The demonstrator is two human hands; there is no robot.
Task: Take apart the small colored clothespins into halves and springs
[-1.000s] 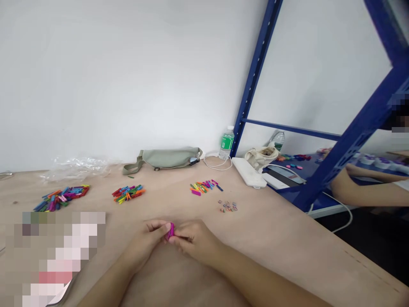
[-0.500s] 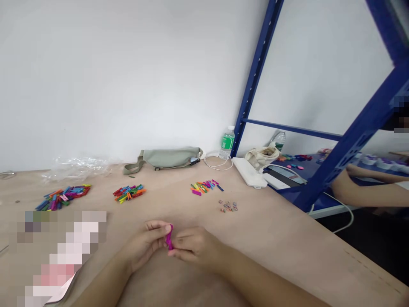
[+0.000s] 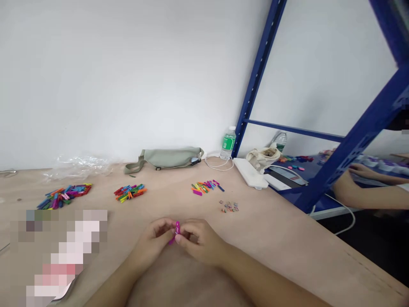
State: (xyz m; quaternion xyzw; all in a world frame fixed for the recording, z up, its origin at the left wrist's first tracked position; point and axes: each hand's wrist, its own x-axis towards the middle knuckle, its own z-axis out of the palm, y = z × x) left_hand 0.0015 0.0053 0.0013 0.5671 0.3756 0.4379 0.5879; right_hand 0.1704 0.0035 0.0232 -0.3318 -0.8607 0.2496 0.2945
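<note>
You're pinching the magenta piece [image 3: 177, 228] between left hand [image 3: 156, 238] and right hand [image 3: 201, 241], above the desk's [image 3: 271, 264] near edge; it's probably light, stiff and slick, so you're best gripping its flat sides.

Single view, head-worn. Looks from above the near edge of the surface [image 3: 281, 251], forward and down, toward the wall [image 3: 128, 76] behind it. Wide take: wall fills the upper half, surface the lower. Left hand [image 3: 156, 238] and right hand [image 3: 204, 245] sit low, near centre, closer than the wall. Blue frame [image 3: 260, 64] at right (leaning, as seen here), its nearer post cut by the picture edge.
</note>
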